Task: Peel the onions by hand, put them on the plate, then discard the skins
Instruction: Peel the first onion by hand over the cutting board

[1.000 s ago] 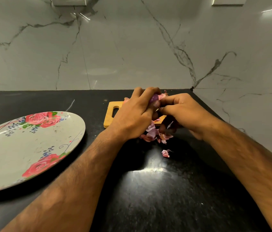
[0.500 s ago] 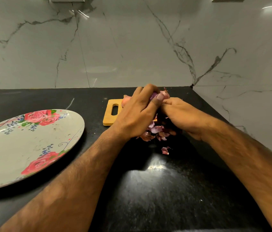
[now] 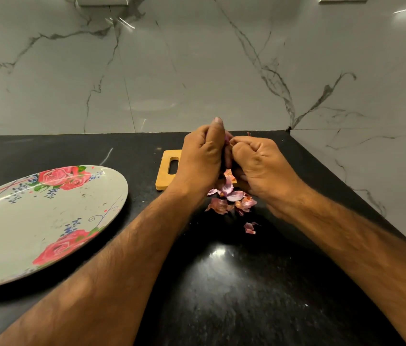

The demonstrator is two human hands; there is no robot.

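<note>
My left hand grips a purple onion, which is almost wholly hidden behind the fingers. My right hand is curled tight against it and pinches a bit of skin at the onion's top. Both hands are raised above the wooden cutting board. A pile of purple onion skins lies on the black counter just below the hands, with a small scrap nearer to me. The flowered plate sits at the left with nothing on it.
The black counter ends at a marble wall behind and another at the right, forming a corner just beyond the hands. The counter's right edge runs diagonally towards me.
Both hands have risen and turned with the onion. My left thumb now points upward, and my right hand has closed into a tighter curl at the onion's top.
</note>
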